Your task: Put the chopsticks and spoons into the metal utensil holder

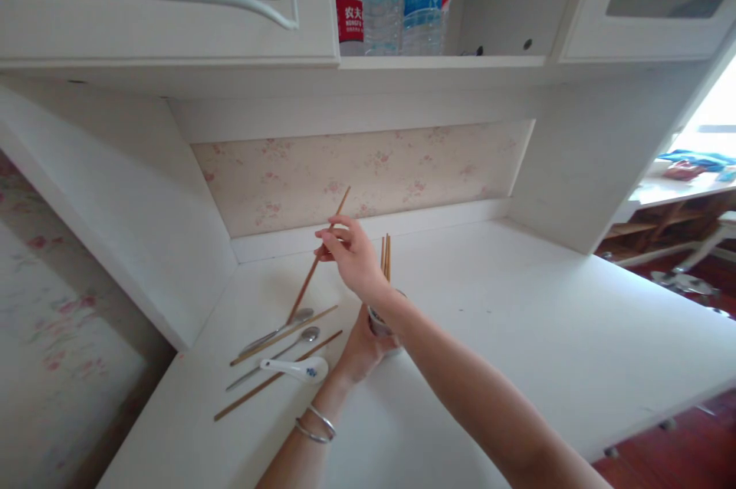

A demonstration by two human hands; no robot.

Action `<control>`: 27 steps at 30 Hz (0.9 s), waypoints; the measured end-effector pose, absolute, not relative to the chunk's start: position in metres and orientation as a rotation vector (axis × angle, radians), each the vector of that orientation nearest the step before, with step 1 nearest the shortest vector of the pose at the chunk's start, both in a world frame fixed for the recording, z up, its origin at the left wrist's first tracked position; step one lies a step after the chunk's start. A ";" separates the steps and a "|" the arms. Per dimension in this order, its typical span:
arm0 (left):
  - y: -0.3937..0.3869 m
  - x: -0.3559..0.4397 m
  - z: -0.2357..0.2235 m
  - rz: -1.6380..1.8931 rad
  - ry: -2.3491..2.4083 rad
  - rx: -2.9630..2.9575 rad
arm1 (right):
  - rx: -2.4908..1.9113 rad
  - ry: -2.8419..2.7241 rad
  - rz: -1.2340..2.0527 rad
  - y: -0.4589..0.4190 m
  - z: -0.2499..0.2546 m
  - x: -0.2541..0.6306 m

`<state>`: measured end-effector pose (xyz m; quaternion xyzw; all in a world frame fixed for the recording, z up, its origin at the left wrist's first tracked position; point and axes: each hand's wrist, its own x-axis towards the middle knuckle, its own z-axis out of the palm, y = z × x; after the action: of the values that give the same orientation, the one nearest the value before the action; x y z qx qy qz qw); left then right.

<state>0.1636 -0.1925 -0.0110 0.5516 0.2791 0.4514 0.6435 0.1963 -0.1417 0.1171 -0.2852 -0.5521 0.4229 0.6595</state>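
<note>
Brown wooden chopstick point(307, 282) slanting from a raised right hand point(352, 253)

The right hand is pinching the slender stick around its upper middle, between thumb and fingers, probably because that grip is controlling its tilt while leaving the lower end free. That end is pointing down at a silver metal spoon point(302, 315) on the smooth white tabletop point(506, 366); whether the two are touching, I cannot tell.

Lower down, the left hand point(363, 351) is curling around a pale round cup point(379, 325), seemingly bracing it upright, since the tall brown chopsticks point(386, 260) inside could be making it top-heavy. The right forearm is crossing in front of the cup and hiding part of it.

To the left, a second silver metal spoon point(310, 334) is lying between two loose brown chopsticks point(287, 333), all slanting roughly the same way, which is perhaps making each easy to pick out. A white ceramic spoon with a blue motif point(313, 371) is resting across the nearer stick, its handle pointing left, so that stick is sitting partly underneath.
</note>
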 end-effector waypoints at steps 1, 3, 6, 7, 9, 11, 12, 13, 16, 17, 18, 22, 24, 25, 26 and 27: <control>-0.194 0.164 -0.011 1.028 0.613 1.225 | -0.647 -1.231 0.914 -0.150 0.119 0.210; -0.195 0.165 -0.012 1.037 0.593 1.216 | -0.685 -1.174 0.807 -0.165 0.120 0.238; -0.195 0.166 -0.015 1.048 0.606 1.232 | -0.770 -1.058 0.681 -0.180 0.111 0.279; -0.195 0.165 -0.015 1.049 0.610 1.237 | -0.808 -1.021 0.654 -0.182 0.106 0.291; -0.195 0.165 -0.016 1.049 0.619 1.243 | -0.888 -0.959 0.624 -0.184 0.095 0.310; -0.195 0.166 -0.015 1.044 0.617 1.252 | -0.962 -0.924 0.633 -0.184 0.082 0.322; -0.195 0.166 -0.014 1.041 0.614 1.254 | -0.992 -0.915 0.648 -0.184 0.076 0.325; -0.196 0.166 -0.014 1.042 0.612 1.254 | -1.022 -0.914 0.667 -0.183 0.070 0.327; -0.196 0.167 -0.013 1.050 0.611 1.244 | -1.113 -0.945 0.718 -0.182 0.053 0.325; -0.195 0.168 -0.013 1.051 0.607 1.240 | -1.140 -0.963 0.730 -0.181 0.048 0.323; -0.195 0.168 -0.013 1.053 0.605 1.236 | -1.164 -0.984 0.736 -0.181 0.044 0.321; -0.193 0.169 -0.016 1.075 0.632 1.228 | -1.266 -1.107 0.662 -0.179 0.031 0.315; -0.193 0.170 -0.018 1.081 0.643 1.236 | -1.314 -1.175 0.610 -0.177 0.027 0.313; -0.193 0.170 -0.018 1.079 0.642 1.238 | -1.330 -1.199 0.599 -0.177 0.025 0.313; -0.192 0.170 -0.019 1.076 0.638 1.238 | -1.339 -1.214 0.599 -0.176 0.024 0.313; -0.192 0.170 -0.019 1.073 0.634 1.238 | -1.342 -1.221 0.607 -0.175 0.023 0.313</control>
<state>0.1697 -0.1925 -0.0190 0.5423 0.2779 0.4700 0.6385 0.3126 -0.1754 0.0229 -0.5731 -0.5216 0.2594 0.5764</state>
